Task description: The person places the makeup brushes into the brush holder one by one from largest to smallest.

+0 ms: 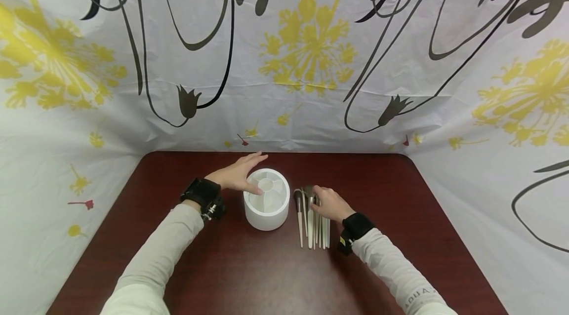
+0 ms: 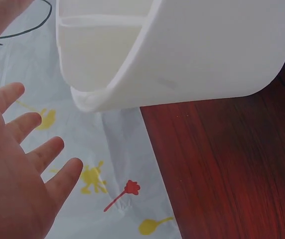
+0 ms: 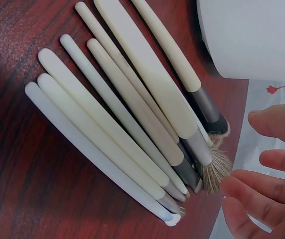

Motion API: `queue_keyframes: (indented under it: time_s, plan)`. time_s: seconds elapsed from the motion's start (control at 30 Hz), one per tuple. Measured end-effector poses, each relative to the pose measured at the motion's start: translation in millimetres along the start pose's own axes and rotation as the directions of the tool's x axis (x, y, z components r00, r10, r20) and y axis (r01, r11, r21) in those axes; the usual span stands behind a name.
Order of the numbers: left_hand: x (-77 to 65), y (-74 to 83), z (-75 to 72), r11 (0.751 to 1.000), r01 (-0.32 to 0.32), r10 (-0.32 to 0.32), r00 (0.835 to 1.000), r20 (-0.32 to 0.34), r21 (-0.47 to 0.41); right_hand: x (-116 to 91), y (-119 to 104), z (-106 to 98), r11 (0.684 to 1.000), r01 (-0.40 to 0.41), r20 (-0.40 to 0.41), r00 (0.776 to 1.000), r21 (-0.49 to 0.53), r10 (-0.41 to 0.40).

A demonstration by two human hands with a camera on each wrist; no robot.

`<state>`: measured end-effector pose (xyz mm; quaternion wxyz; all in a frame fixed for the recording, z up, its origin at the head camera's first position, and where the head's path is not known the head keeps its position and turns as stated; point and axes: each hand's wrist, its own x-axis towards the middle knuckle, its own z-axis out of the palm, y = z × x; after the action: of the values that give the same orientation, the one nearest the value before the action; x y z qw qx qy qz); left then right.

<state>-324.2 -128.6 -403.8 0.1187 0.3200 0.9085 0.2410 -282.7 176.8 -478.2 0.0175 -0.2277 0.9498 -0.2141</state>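
A round white brush holder (image 1: 266, 221) with several compartments stands upright on the table. My left hand (image 1: 235, 174) reaches over its left rim, thumb and fingers spread apart. The left wrist view shows the straight fingertips (image 2: 71, 168) away from the holder's white wall (image 2: 207, 55). Just right of the holder lie several makeup brushes (image 1: 310, 231) side by side, pale handles toward me and bristles away. Over their bristle ends is my right hand (image 1: 331, 204). In the right wrist view its fingers are loosely bent and hold nothing, close to a fluffy brush (image 3: 214, 172).
A dark red-brown table (image 1: 249, 270) carries the holder and brushes. Behind it and along both sides hangs a white cloth (image 1: 302, 122) printed with yellow flowers and dark stems. Each wrist wears a black strap with a camera (image 1: 206, 196).
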Motion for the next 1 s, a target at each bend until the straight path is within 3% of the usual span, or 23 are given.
queue_keyframes:
  time_s: [0.57, 1.0]
  plan:
    - [0.1, 6.5, 13.6, 0.998, -0.019, 0.021, 0.999, 0.039, -0.061, -3, -2, 17, 0.997, -0.061, -0.008, 0.998, 0.049, 0.062]
    - [4.6, 3.8, 23.2, 0.998, 0.013, -0.009, 0.998, 0.054, -0.057, -2, -3, 33, 0.990, -0.141, -0.023, 0.990, 0.002, 0.141]
